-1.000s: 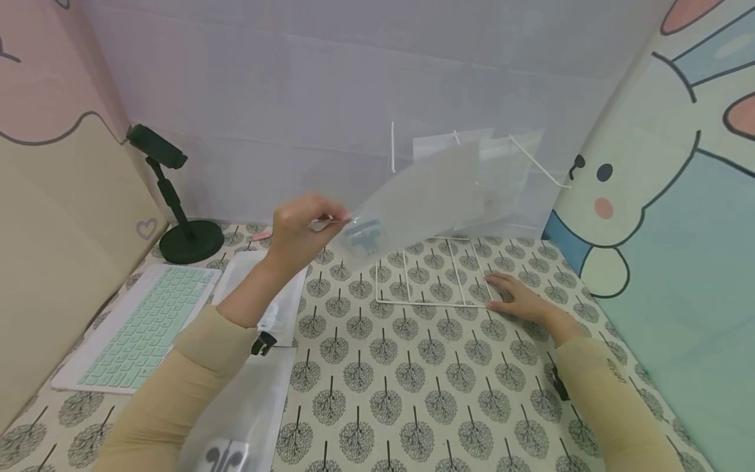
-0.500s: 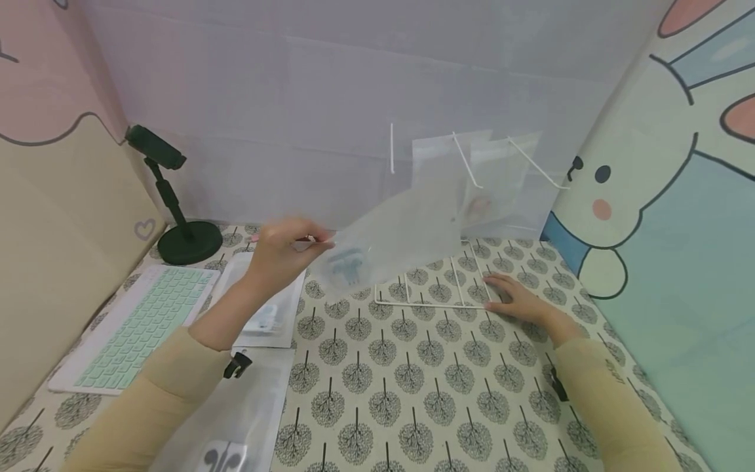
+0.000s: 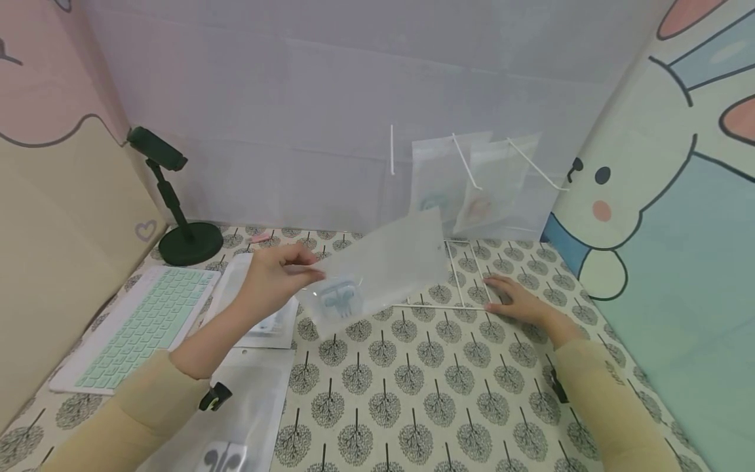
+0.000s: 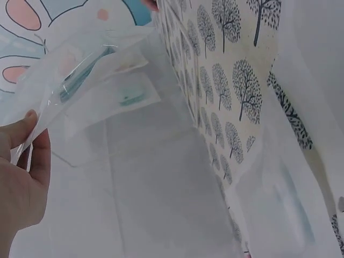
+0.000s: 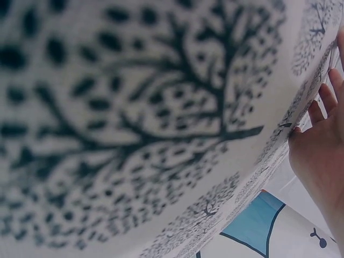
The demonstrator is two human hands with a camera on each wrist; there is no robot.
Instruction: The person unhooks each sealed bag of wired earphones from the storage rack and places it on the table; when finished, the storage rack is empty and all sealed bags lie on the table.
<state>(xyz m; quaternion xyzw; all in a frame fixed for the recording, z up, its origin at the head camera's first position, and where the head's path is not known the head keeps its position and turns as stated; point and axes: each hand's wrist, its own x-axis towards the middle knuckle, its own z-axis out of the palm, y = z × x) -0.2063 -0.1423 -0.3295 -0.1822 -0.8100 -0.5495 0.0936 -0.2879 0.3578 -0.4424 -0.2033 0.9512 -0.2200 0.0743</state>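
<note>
My left hand (image 3: 274, 278) pinches a frosted plastic bag (image 3: 395, 259) by one end, holding it tilted above the table. Blue earphones (image 3: 341, 298) show through the bag near my fingers. In the left wrist view, thumb and fingers grip the film of the bag (image 4: 48, 105). A white wire rack has its base (image 3: 433, 306) on the table, with hooks (image 3: 466, 160) above. Two similar bags hang there, one with a bluish item (image 3: 435, 200), the other with a pinkish item (image 3: 480, 208). My right hand (image 3: 519, 301) rests with relaxed fingers at the base's right end.
More plastic bags (image 3: 259, 380) lie at the left on the tree-patterned cloth, one with white earphones (image 3: 225, 455). Beyond them are a mint-green keyboard (image 3: 147, 328), a black desk microphone (image 3: 171, 190) and a small pink item (image 3: 259, 237). Fabric walls surround the table.
My left hand has drawn the bag down and to the left, away from the hooks, uncovering the middle hook and the bags hanging behind. The right hand has stayed at the rack base.
</note>
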